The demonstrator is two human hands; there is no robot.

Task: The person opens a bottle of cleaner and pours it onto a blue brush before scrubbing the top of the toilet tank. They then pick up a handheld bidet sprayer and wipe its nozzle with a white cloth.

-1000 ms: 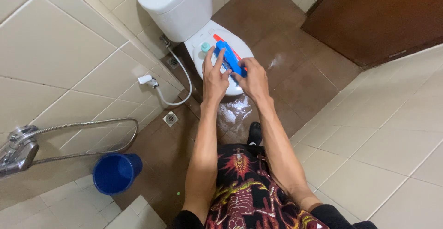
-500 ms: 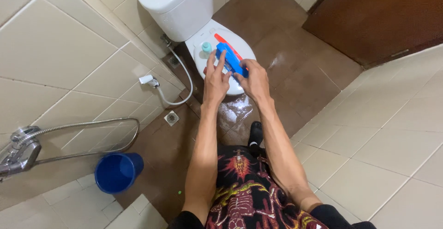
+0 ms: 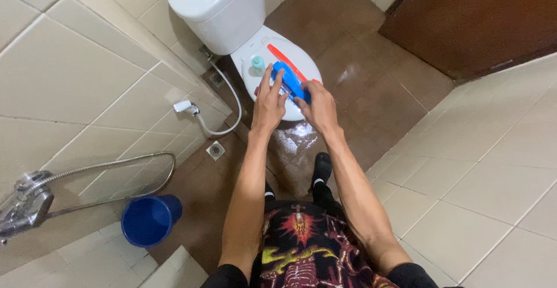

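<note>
Head view shows my right hand (image 3: 318, 107) wrapped around the lower end of a blue plastic bottle (image 3: 290, 81), fingers closed on it, while my left hand (image 3: 268, 99) steadies its upper side with fingers spread and only lightly touching. The bottle hangs tilted just above the front edge of the closed white toilet lid (image 3: 278, 67). On that lid lie a red brush handle (image 3: 285, 53) and a small teal cap (image 3: 257, 63) near the cistern end. My worry — the wet brown floor (image 3: 301, 137) below: a loose left grip could let the bottle slip off the lid's front edge, or spill onto the puddle where my feet stand.
</note>
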